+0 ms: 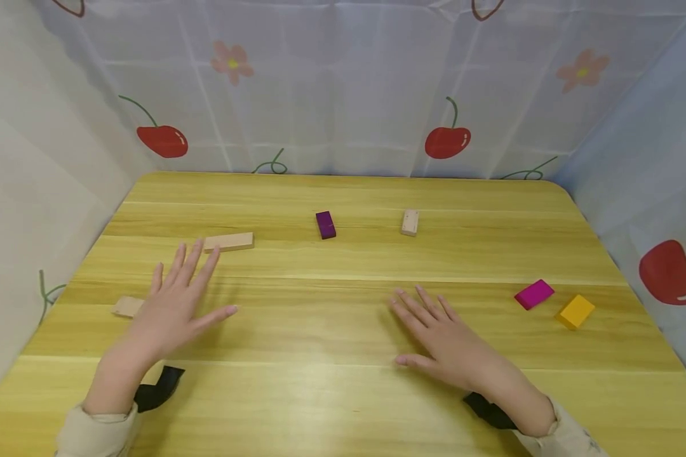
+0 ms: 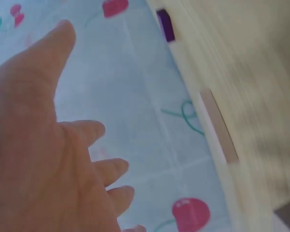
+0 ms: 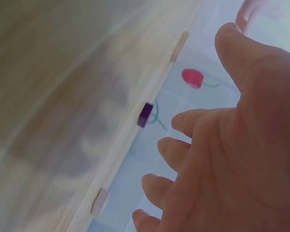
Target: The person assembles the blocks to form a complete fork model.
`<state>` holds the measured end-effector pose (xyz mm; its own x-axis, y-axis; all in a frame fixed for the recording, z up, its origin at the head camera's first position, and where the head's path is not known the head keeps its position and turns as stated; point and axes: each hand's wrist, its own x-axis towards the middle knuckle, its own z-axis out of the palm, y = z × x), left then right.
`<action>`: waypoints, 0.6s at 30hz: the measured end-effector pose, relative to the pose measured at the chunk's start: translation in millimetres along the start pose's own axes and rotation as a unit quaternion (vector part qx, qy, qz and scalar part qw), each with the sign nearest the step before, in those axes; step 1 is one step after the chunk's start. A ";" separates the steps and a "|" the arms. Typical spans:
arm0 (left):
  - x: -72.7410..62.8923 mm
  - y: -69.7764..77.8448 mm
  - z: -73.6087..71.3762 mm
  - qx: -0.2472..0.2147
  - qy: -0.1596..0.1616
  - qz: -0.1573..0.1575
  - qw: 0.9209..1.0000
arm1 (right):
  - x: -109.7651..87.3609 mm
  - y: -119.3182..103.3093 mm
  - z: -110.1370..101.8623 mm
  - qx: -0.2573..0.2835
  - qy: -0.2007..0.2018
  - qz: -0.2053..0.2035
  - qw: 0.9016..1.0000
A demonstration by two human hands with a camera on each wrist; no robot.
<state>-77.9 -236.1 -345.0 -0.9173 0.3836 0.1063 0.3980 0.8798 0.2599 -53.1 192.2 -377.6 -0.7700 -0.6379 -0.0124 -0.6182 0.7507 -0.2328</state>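
My left hand hovers palm down over the left of the table, fingers spread and holding nothing. Its fingertips overlap the near end of a long pale wooden block in the head view. Partly hidden behind that hand lies a small pale block. My right hand is held over the right middle of the table, fingers extended, nothing in it. Farther back are a dark purple block and a small whitish block. To the right hand's right lie a magenta block and a yellow-orange block.
The wooden table has rounded far corners. A pale curtain printed with cherries and flowers hangs behind it, with pale cloth along both sides. A black strap shows at the left wrist and another beneath the right wrist.
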 end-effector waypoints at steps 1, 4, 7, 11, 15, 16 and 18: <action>-1.4 -5.9 -1.7 -0.006 -0.003 -0.014 1.000 | -0.5 1.9 -0.7 0.001 -0.001 0.003 1.000; -5.8 -21.8 -5.7 -0.018 -0.016 -0.066 0.998 | -2.1 6.4 -2.6 0.009 -0.010 0.016 1.000; -9.0 -32.9 -7.7 -0.023 -0.047 -0.122 0.991 | -3.3 10.2 -2.7 0.020 -0.022 0.027 0.999; -10.4 -45.5 -6.0 -0.027 -0.084 -0.169 0.982 | -3.9 14.8 -1.2 0.032 -0.032 0.032 0.998; -13.1 -56.7 -3.1 -0.032 -0.098 -0.186 0.977 | -4.2 19.2 -0.2 0.053 -0.036 0.028 0.998; -13.8 -58.2 -2.6 -0.033 -0.101 -0.189 0.976 | -4.3 20.3 0.0 0.060 -0.038 0.027 0.997; -15.7 -60.4 -2.1 -0.033 -0.108 -0.194 0.974 | -4.5 22.3 0.5 0.071 -0.039 0.025 0.996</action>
<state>-87.5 -295.9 -360.4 -0.9732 0.0813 -0.2149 0.0127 0.9529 0.3032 -63.3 211.7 -383.2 -0.7819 -0.6151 -0.1011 -0.5458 0.7540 -0.3655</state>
